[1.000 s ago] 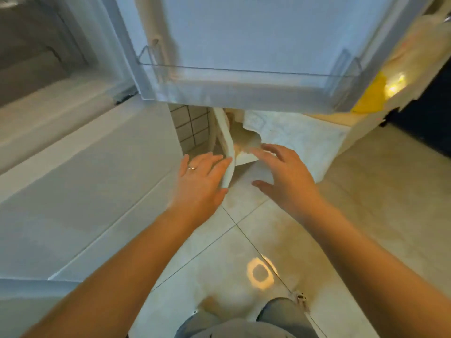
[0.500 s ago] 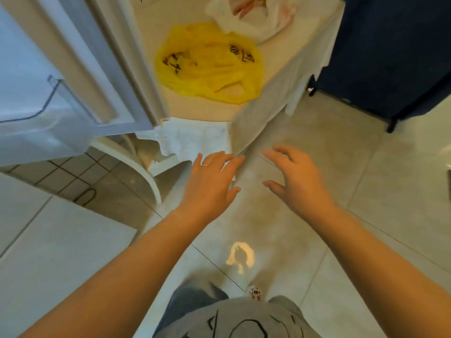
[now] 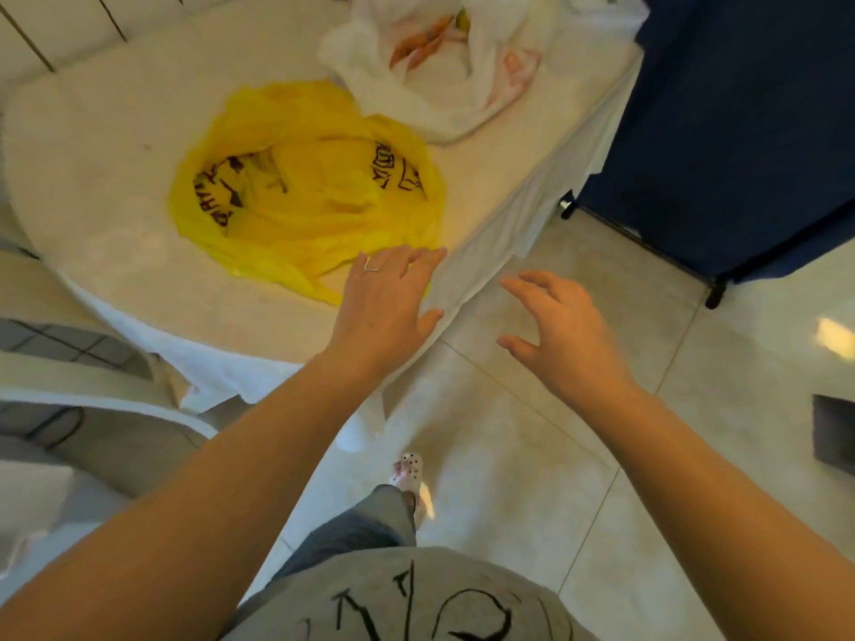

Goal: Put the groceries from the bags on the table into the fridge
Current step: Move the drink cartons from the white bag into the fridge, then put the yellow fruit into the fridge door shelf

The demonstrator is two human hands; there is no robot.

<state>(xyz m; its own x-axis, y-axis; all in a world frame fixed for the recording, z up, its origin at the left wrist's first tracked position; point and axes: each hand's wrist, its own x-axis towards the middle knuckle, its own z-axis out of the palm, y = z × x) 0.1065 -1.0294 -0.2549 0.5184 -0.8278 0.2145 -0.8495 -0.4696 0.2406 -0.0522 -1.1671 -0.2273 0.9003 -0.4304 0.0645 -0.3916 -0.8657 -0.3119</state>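
Yellow plastic bag lying flat, seemingly emptied, on the table; white bag at far right with orange items inside. Left hand flat, fingers together; right hand spread, empty. Risk: grabbing the limp yellow bag, finding nothing

The left hand is hovering over the bench edge, with one bag lying just ahead of it. A second bag is sitting farther beyond. The right hand is hanging over the floor, right of the bench.
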